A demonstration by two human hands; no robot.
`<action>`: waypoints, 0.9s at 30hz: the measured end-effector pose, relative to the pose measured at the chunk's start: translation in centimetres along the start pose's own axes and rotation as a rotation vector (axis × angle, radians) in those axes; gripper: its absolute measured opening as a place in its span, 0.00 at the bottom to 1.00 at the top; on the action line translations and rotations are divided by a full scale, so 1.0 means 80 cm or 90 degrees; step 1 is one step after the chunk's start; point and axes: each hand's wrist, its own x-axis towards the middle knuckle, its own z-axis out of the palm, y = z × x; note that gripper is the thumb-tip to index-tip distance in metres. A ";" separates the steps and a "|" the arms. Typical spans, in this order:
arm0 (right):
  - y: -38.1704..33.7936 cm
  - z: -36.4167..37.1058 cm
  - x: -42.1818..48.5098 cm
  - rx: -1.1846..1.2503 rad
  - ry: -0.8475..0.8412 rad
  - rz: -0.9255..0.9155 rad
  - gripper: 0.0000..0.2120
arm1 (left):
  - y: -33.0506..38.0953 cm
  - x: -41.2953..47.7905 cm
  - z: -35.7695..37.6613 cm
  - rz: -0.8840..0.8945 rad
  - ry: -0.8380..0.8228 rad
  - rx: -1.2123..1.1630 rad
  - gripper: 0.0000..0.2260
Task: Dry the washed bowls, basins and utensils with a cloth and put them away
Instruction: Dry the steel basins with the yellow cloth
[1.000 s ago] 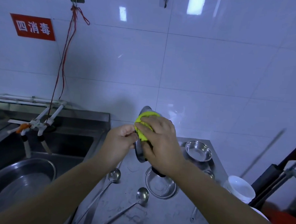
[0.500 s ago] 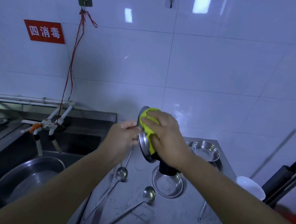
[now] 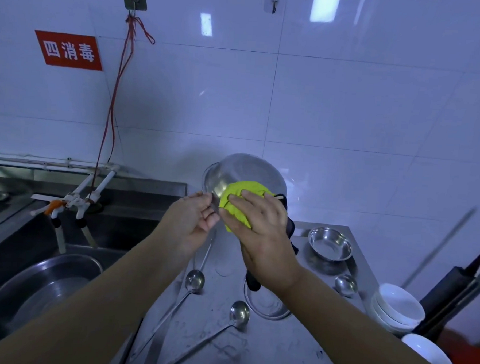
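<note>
Steel bowl [image 3: 235, 172] tilted above counter [image 3: 277, 348]: left hand [image 3: 193, 224] pinches its rim; right hand [image 3: 261, 227] presses yellow cloth [image 3: 239, 201] against it, fingers spread.

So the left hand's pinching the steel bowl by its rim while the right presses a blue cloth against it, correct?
Not quite: the cloth is yellow-green, not blue, as the head view shows. The rest stands: the left hand pinches the steel bowl by its rim while the right hand presses the cloth against it.
</note>
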 end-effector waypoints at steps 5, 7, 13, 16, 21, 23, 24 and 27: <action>0.019 -0.007 -0.026 0.105 0.057 0.145 0.18 | 0.012 0.002 -0.022 -0.013 -0.031 0.003 0.07; 0.019 -0.014 -0.027 0.209 0.069 0.227 0.19 | 0.013 0.002 -0.035 -0.031 -0.062 0.042 0.08; 0.033 -0.035 0.004 0.438 0.028 0.466 0.22 | 0.016 -0.009 -0.061 -0.025 -0.113 0.174 0.10; 0.048 -0.039 0.021 0.396 -0.067 0.513 0.22 | 0.011 -0.014 -0.069 -0.008 -0.132 0.262 0.10; 0.025 -0.018 0.039 0.089 -0.165 0.243 0.25 | -0.008 -0.014 -0.059 0.028 -0.087 0.301 0.09; 0.008 -0.006 0.035 0.076 -0.146 0.160 0.22 | -0.009 -0.009 -0.057 0.034 -0.046 0.273 0.08; 0.002 -0.002 0.029 0.086 -0.154 0.118 0.20 | -0.008 -0.006 -0.059 0.035 -0.027 0.260 0.08; -0.007 0.003 -0.007 0.098 -0.190 0.045 0.21 | 0.000 -0.004 -0.069 0.024 -0.021 0.245 0.08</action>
